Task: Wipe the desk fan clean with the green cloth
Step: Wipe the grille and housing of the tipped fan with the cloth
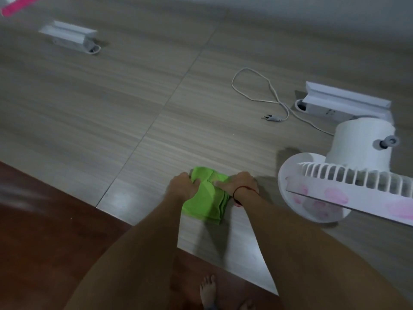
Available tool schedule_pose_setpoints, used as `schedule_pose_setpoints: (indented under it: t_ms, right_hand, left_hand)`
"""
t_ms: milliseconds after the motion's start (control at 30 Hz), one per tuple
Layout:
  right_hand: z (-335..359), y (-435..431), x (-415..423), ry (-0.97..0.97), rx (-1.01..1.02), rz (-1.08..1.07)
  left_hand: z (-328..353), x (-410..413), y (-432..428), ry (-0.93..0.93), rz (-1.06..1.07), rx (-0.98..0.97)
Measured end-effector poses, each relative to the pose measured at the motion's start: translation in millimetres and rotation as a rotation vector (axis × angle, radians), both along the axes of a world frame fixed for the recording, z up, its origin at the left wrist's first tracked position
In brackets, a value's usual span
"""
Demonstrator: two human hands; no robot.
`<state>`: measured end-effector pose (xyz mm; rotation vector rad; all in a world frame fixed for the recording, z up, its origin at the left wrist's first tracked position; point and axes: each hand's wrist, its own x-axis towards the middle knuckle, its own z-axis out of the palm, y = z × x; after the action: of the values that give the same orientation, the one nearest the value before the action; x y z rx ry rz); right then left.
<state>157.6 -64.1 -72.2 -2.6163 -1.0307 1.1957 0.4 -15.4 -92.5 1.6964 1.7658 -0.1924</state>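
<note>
A folded green cloth [206,203] lies on the grey wood-grain desk [111,97] near its front edge. My left hand [182,186] grips the cloth's far left corner. My right hand [239,183] grips its far right part, fingers curled into the folds; a red string circles that wrist. The white desk fan [348,173] stands to the right of the cloth, its round base marked with pink prints, its white grille and motor housing above. Its white cord and plug [273,118] trail loose on the desk behind.
A white cable box [342,104] sits behind the fan, another white cable box [69,35] at the far left. A pink object [17,5] shows at the top left corner. Below the desk edge is red-brown floor [44,220] and my bare foot [207,289].
</note>
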Motion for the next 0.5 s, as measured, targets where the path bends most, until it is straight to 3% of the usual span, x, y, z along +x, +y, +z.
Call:
schedule_pose_setpoints:
  t_ms: [67,333,500]
  right_hand:
    - [-0.5,3.6,-1.0,0.083,0.017,-0.062]
    - [-9.2,3.2,-20.9,0.159,0.069,0.083]
    - [25.1,10.3,-29.7,0.295,0.407,-0.041]
  left_hand:
    - [-2.4,1.1,1.3,-0.003,-0.04,-0.015]
    - [4.5,-3.7,-3.6,-0.091,-0.106,-0.013]
    - [40.7,-6.0,-3.0,-0.295,0.088,0.109]
